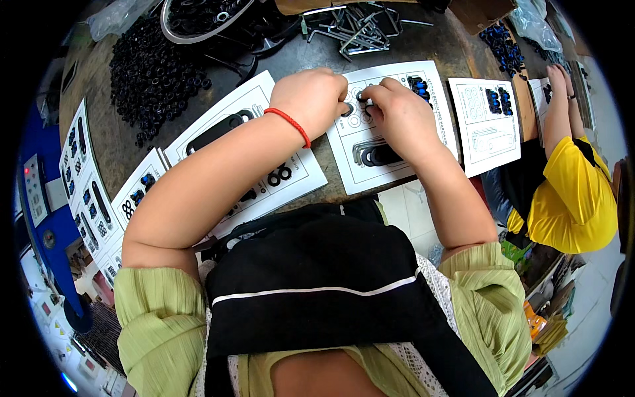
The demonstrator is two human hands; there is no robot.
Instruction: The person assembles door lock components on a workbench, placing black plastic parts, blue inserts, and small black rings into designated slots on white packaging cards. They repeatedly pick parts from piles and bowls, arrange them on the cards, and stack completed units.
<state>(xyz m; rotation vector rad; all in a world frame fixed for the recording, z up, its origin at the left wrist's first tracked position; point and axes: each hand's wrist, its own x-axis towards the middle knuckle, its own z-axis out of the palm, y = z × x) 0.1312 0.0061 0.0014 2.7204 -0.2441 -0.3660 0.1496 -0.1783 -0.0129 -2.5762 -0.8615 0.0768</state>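
In front of me a white printed card (370,182) lies on the workbench, with ring outlines drawn in one of its boxes. My left hand (307,99) comes in over its left edge, fingertips pinched on a small black ring (346,109) at the outlines. Close beside it, my right hand (403,119) is bent over the card, thumb and fingers closed around another small black ring (361,96). Black parts with blue (420,87) sit in the card's far right box. Lower down, a black slotted piece (382,155) lies by bent metal keys, partly under my right hand.
A heap of black rings (152,73) spreads at the far left beside a round metal-rimmed bowl (208,23). Loose hex keys (360,33) lie at the back. Filled cards (291,188) lie left; another card (486,132) lies right, near a co-worker in yellow (575,198).
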